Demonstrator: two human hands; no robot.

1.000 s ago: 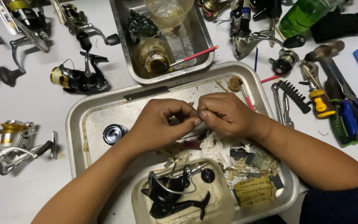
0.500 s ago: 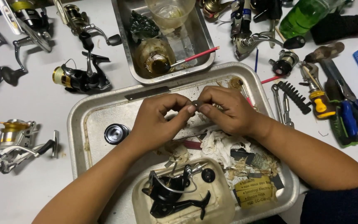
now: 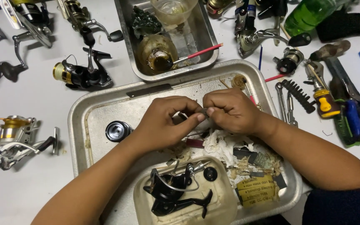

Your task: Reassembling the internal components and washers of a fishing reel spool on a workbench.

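White table [image 3: 42, 183] was cluttered with reels and tools around a metal tray [image 3: 78, 125]. At frame centre over the tray, left hand [image 3: 163, 123] and right hand [image 3: 230, 110] met, fingers curled shut, pinching a small metal part [image 3: 205, 111] between fingertips. Black reel [image 3: 176, 189] sat in a tub lower centre.

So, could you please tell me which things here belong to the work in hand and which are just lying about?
In hand:
- left hand and right hand pinching a small part
- metal tray
- black reel body
- black spool

Lying about:
- gold-spooled reel
- yellow-handled screwdriver
- green bottle

White table [image 3: 42, 183], metal trays [image 3: 80, 125], fishing reels [image 3: 17, 135]
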